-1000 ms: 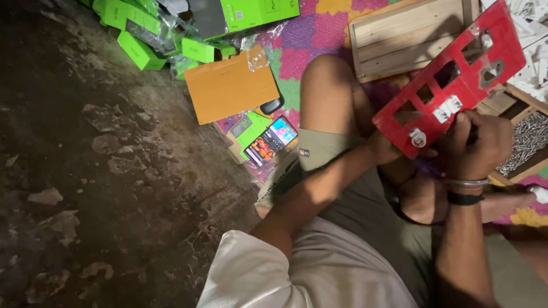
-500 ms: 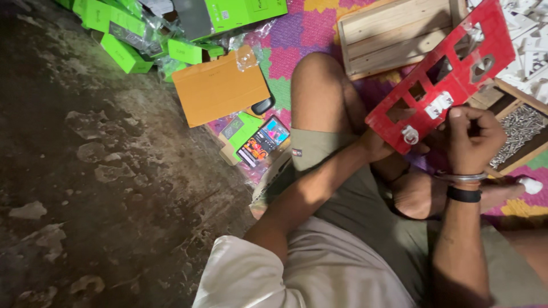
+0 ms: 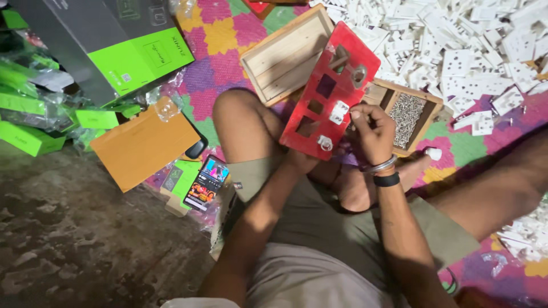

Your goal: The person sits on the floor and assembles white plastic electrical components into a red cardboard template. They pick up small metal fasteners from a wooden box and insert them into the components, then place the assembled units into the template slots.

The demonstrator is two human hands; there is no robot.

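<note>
Red plate (image 3: 325, 108) gripped by left hand (image 3: 299, 161); right hand (image 3: 371, 134) seemingly pinches nothing.

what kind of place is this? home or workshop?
Likely an informal floor workshop for assembling electrical switch parts. A person sits on a patchwork mat holding a red panel, beside a heap of white plastic plates, a wooden tray of screws and green cartons.

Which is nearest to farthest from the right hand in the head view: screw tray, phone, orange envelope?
From the right hand:
1. Screw tray, just beyond it, to its right.
2. Phone, on the mat left of the knee.
3. Orange envelope, farther left.
</note>
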